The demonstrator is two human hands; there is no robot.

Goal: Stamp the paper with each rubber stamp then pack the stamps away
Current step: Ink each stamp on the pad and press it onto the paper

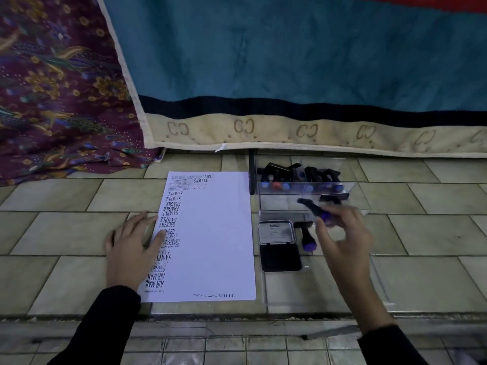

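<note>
A white paper lies on the tiled floor, with black stamp prints down its left side and along its top and bottom edges. My left hand rests flat on its left edge. My right hand holds a rubber stamp with a purple handle, tilted, just in front of a clear plastic box. Several stamps with coloured handles lie in the box. An open ink pad sits right of the paper. Another purple-handled stamp lies beside it.
A clear lid lies flat under and right of the ink pad. A teal blanket with a cream border hangs behind the box. Patterned purple cloth covers the far left. A step edge runs in front of the paper.
</note>
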